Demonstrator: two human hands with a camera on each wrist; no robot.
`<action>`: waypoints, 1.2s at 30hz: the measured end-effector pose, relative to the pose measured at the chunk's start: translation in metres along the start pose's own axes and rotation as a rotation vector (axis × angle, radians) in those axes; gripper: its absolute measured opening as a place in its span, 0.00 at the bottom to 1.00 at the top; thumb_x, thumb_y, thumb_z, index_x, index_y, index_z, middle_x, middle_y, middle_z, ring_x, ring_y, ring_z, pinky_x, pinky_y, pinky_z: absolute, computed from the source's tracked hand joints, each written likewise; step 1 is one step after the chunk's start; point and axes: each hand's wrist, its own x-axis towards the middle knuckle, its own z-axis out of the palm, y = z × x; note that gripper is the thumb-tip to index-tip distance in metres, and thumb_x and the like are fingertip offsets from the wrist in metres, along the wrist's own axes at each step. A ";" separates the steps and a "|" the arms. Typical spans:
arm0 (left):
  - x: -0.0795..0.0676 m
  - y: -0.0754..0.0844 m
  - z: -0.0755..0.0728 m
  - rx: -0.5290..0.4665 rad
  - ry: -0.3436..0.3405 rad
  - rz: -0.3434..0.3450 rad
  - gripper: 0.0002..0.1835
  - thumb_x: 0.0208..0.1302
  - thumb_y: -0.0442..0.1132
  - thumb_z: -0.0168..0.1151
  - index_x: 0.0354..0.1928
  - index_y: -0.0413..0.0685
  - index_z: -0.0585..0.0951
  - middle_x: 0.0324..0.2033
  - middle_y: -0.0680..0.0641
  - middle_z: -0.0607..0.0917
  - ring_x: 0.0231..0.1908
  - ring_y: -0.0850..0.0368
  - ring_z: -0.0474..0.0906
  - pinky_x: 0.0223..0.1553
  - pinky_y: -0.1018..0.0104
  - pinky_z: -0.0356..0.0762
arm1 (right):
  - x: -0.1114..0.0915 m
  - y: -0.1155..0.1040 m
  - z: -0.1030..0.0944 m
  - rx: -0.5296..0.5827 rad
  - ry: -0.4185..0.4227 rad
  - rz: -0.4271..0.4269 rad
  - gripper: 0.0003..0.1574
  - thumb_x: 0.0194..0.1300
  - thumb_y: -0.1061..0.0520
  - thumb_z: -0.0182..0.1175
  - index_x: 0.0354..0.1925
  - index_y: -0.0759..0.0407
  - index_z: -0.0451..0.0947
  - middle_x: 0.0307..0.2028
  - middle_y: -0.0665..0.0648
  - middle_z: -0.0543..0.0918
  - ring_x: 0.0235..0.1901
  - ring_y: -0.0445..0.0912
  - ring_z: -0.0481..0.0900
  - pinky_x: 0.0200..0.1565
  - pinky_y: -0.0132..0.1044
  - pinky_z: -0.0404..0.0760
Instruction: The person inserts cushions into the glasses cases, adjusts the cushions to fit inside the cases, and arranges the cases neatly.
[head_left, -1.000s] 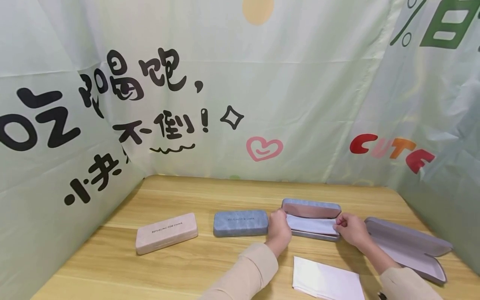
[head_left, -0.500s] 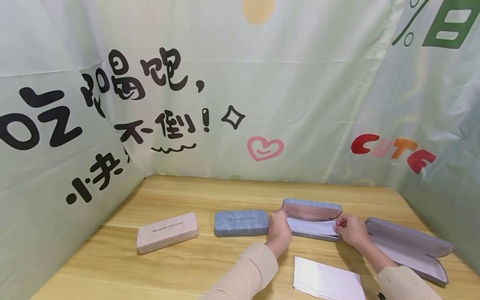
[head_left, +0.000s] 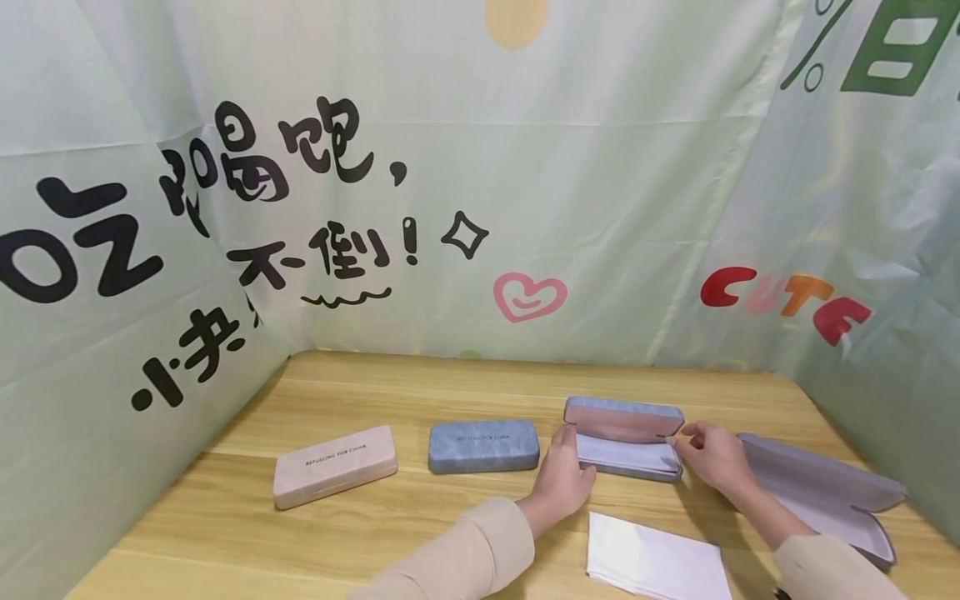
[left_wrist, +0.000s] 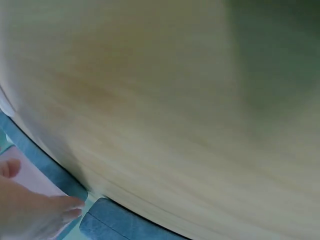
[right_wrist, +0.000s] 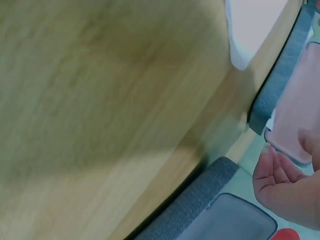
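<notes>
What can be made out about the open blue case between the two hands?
The case is oblong with rounded corners, mottled blue outside, with a smooth, leather-like look. Its lid stands raised at the back, showing a dusty-pink lining. A pale folded cloth lies inside. It sits flat on the wooden table, opening toward the person. The left hand is at its left end, the right hand at its right; whether the right fingertips touch it is unclear.

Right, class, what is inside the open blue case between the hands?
A pale cloth lies in the case, with the pink-lined lid raised behind it. Anything under the cloth is hidden.
</notes>
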 end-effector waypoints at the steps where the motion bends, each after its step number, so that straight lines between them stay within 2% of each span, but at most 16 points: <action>1: -0.002 -0.002 0.000 0.004 -0.020 0.011 0.32 0.55 0.33 0.60 0.60 0.23 0.63 0.61 0.30 0.67 0.59 0.39 0.70 0.59 0.59 0.71 | 0.000 0.000 -0.001 0.011 -0.017 0.008 0.27 0.62 0.53 0.58 0.44 0.80 0.73 0.27 0.65 0.81 0.25 0.48 0.74 0.27 0.38 0.71; 3: -0.004 -0.005 0.000 0.007 -0.057 0.021 0.35 0.56 0.36 0.60 0.61 0.21 0.61 0.62 0.27 0.64 0.62 0.37 0.65 0.62 0.56 0.66 | 0.000 0.001 -0.004 0.033 -0.054 0.024 0.34 0.65 0.49 0.56 0.50 0.81 0.69 0.32 0.68 0.81 0.27 0.49 0.76 0.27 0.37 0.71; 6: -0.007 -0.009 0.000 0.003 -0.124 -0.015 0.38 0.57 0.41 0.59 0.64 0.22 0.58 0.65 0.27 0.60 0.63 0.36 0.62 0.64 0.55 0.64 | 0.000 0.000 -0.008 0.077 -0.114 0.043 0.44 0.67 0.43 0.51 0.58 0.83 0.60 0.41 0.75 0.78 0.36 0.59 0.78 0.33 0.44 0.77; 9: -0.009 -0.012 -0.001 -0.030 -0.176 -0.059 0.39 0.59 0.43 0.58 0.65 0.24 0.56 0.66 0.28 0.58 0.65 0.37 0.59 0.65 0.55 0.61 | 0.002 -0.001 -0.012 0.109 -0.146 0.047 0.47 0.69 0.40 0.47 0.61 0.84 0.55 0.48 0.80 0.73 0.48 0.68 0.73 0.43 0.53 0.77; 12: -0.011 -0.013 -0.003 -0.060 -0.194 -0.092 0.39 0.59 0.43 0.59 0.66 0.26 0.56 0.67 0.31 0.58 0.67 0.39 0.57 0.66 0.55 0.58 | 0.004 -0.003 -0.015 0.130 -0.172 0.052 0.48 0.70 0.40 0.44 0.62 0.84 0.52 0.52 0.81 0.70 0.52 0.70 0.70 0.48 0.56 0.75; 18: -0.010 -0.014 -0.008 -0.032 -0.241 -0.107 0.38 0.60 0.43 0.58 0.66 0.28 0.58 0.67 0.34 0.59 0.67 0.43 0.58 0.67 0.57 0.58 | 0.011 -0.008 -0.019 0.150 -0.206 0.052 0.48 0.71 0.39 0.39 0.64 0.82 0.48 0.55 0.82 0.67 0.55 0.70 0.67 0.50 0.57 0.73; 24: -0.009 -0.012 -0.015 -0.014 -0.306 -0.106 0.37 0.59 0.42 0.58 0.66 0.30 0.58 0.68 0.36 0.59 0.68 0.44 0.56 0.67 0.59 0.57 | 0.018 -0.012 -0.023 0.187 -0.263 0.086 0.49 0.71 0.37 0.35 0.66 0.80 0.44 0.59 0.82 0.62 0.57 0.71 0.64 0.51 0.58 0.72; 32: -0.007 -0.015 -0.016 -0.031 -0.302 -0.088 0.35 0.60 0.40 0.58 0.64 0.28 0.60 0.67 0.35 0.61 0.69 0.44 0.55 0.68 0.59 0.55 | 0.028 -0.009 -0.020 0.198 -0.313 0.094 0.49 0.71 0.35 0.31 0.66 0.78 0.47 0.62 0.83 0.56 0.60 0.73 0.58 0.55 0.62 0.67; 36: -0.006 -0.016 -0.016 -0.024 -0.295 -0.082 0.34 0.60 0.39 0.58 0.64 0.28 0.61 0.66 0.35 0.63 0.68 0.44 0.56 0.68 0.58 0.56 | 0.033 -0.005 -0.016 0.220 -0.331 0.069 0.46 0.73 0.39 0.30 0.63 0.82 0.52 0.59 0.82 0.62 0.55 0.70 0.66 0.52 0.57 0.72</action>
